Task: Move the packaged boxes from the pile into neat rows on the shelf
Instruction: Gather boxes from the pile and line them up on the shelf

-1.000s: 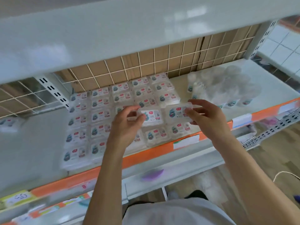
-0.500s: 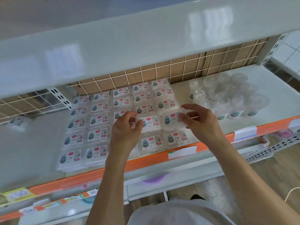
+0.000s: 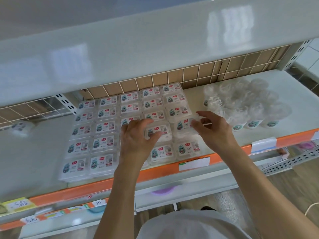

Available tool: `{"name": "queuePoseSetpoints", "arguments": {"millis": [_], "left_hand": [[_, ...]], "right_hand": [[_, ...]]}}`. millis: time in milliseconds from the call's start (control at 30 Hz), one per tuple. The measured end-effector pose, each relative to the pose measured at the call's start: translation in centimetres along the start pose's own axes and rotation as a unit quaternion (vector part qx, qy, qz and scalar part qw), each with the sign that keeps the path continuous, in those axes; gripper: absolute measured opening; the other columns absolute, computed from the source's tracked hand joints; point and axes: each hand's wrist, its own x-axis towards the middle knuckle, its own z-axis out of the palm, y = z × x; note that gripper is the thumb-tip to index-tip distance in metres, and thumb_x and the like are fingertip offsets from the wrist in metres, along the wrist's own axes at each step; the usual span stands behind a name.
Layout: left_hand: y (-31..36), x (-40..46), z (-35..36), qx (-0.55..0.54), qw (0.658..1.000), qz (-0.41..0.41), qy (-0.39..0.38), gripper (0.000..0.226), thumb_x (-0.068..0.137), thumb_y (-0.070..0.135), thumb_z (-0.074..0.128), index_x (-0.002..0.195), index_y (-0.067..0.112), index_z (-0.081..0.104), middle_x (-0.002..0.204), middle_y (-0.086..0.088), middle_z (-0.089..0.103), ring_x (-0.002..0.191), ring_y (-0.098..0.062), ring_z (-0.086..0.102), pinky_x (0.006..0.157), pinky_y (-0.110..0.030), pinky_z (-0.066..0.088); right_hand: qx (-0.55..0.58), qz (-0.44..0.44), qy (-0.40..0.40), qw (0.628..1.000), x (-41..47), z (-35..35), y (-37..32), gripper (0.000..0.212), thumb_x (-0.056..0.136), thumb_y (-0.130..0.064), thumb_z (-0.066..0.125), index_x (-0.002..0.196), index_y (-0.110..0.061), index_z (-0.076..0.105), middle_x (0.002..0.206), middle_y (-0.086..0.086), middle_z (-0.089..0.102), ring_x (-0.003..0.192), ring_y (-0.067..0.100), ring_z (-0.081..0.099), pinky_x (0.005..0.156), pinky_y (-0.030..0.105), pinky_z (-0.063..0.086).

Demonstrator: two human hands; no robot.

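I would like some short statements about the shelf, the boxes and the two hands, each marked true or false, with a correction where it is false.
1. The left hand grips a clear plastic box with a white label. True.
2. The right hand hangs idle below the white metal shelf with an orange front strip. False: it holds the clear plastic box at the right end of the grid, over the shelf.
3. The clear boxes lie in neat rows. True.
4. The clear round plastic tubs stand left of the boxes. False: they stand to the right.
5. The shelf's back panel is a white wire grid. True.
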Motion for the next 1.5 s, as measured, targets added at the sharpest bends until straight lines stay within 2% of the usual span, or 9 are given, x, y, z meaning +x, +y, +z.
{"name": "queuePoseSetpoints", "arguments": {"millis": [167, 300, 400, 567, 800, 1067, 1300, 1433, 1500], "left_hand": [[0.0, -0.2, 0.4, 0.074, 0.996, -0.006, -0.052, 0.062, 0.075, 0.055, 0.077, 0.132, 0.037, 0.058, 0.13, 0.009, 0.05, 0.126, -0.02, 0.027, 0.102, -0.03, 0.022], [-0.1, -0.2, 0.5, 0.083, 0.996, -0.006, -0.044, 0.06, 0.077, 0.052, 0.077, 0.132, 0.039, 0.056, 0.131, 0.01, 0.049, 0.125, -0.018, 0.025, 0.104, -0.032, 0.023], [0.0, -0.2, 0.5, 0.083, 0.995, -0.009, -0.046, 0.06, 0.078, 0.052, 0.077, 0.132, 0.039, 0.056, 0.132, 0.01, 0.048, 0.127, -0.018, 0.024, 0.105, -0.032, 0.021], [0.1, -0.3, 0.5, 0.085, 0.995, -0.012, -0.05, 0.059, 0.08, 0.051, 0.075, 0.134, 0.039, 0.054, 0.133, 0.01, 0.047, 0.127, -0.017, 0.024, 0.104, -0.03, 0.019], [0.4, -0.4, 0.6, 0.096, 0.994, -0.019, -0.051, 0.058, 0.082, 0.051, 0.074, 0.135, 0.038, 0.053, 0.135, 0.01, 0.046, 0.129, -0.02, 0.028, 0.105, -0.032, 0.022], [0.9, -0.7, 0.6, 0.093, 0.994, -0.029, -0.055, 0.055, 0.088, 0.062, 0.058, 0.136, 0.037, 0.054, 0.138, 0.009, 0.046, 0.132, -0.022, 0.028, 0.108, -0.036, 0.025], [1.5, -1.1, 0.4, 0.097, 0.993, -0.032, -0.055, 0.053, 0.093, 0.056, 0.057, 0.14, 0.033, 0.05, 0.142, 0.005, 0.047, 0.134, -0.024, 0.03, 0.107, -0.037, 0.025], [1.6, -2.1, 0.2, 0.087, 0.995, -0.026, -0.034, 0.054, 0.093, 0.053, 0.058, 0.141, 0.03, 0.051, 0.141, 0.001, 0.049, 0.135, -0.026, 0.031, 0.109, -0.038, 0.025], [1.4, -2.6, 0.2, 0.078, 0.997, -0.016, -0.02, 0.052, 0.093, 0.049, 0.062, 0.139, 0.027, 0.054, 0.138, -0.001, 0.052, 0.133, -0.028, 0.033, 0.108, -0.039, 0.026]], "right_hand": [[-0.055, -0.016, -0.039, 0.998, 0.3, 0.2, 0.1, 0.054, 0.087, -0.036, 0.072, 0.136, -0.019, 0.057, 0.105, -0.006, 0.069, 0.084, 0.001, 0.064, 0.059, 0.005, 0.046], [-0.107, -0.064, -0.051, 0.991, 0.3, 0.9, 0.2, 0.034, 0.09, -0.034, 0.069, 0.12, -0.02, 0.062, 0.107, -0.002, 0.07, 0.09, 0.016, 0.067, 0.067, 0.017, 0.051], [-0.133, -0.083, -0.04, 0.987, 0.3, 1.1, 0.0, 0.034, 0.093, -0.029, 0.067, 0.123, -0.015, 0.059, 0.109, -0.003, 0.067, 0.089, 0.017, 0.064, 0.062, 0.011, 0.043], [-0.191, -0.101, -0.025, 0.976, 0.4, 1.8, 0.6, 0.037, 0.093, -0.028, 0.067, 0.123, -0.005, 0.061, 0.113, 0.012, 0.07, 0.091, 0.027, 0.065, 0.076, 0.032, 0.054], [-0.229, -0.109, 0.003, 0.967, 0.1, 2.5, 0.8, 0.031, 0.093, -0.025, 0.066, 0.111, 0.0, 0.063, 0.102, 0.02, 0.062, 0.082, 0.034, 0.06, 0.072, 0.036, 0.053], [-0.259, -0.1, 0.012, 0.961, -0.1, 2.9, 0.1, 0.028, 0.094, -0.022, 0.058, 0.09, 0.006, 0.06, 0.085, 0.018, 0.055, 0.068, 0.027, 0.042, 0.063, 0.033, 0.041], [-0.27, -0.096, 0.004, 0.958, -0.5, 2.8, 0.1, 0.034, 0.097, -0.029, 0.057, 0.104, 0.004, 0.054, 0.096, 0.022, 0.058, 0.081, 0.032, 0.046, 0.089, 0.05, 0.047], [-0.29, -0.154, -0.006, 0.945, -1.2, 2.7, 0.5, 0.051, 0.093, -0.029, 0.063, 0.137, -0.005, 0.051, 0.12, 0.024, 0.058, 0.105, 0.042, 0.055, 0.092, 0.049, 0.048], [-0.312, -0.172, -0.023, 0.934, -1.8, 2.7, 0.4, 0.048, 0.091, -0.025, 0.067, 0.136, -0.013, 0.057, 0.131, 0.023, 0.054, 0.111, 0.044, 0.054, 0.091, 0.048, 0.049]]}}
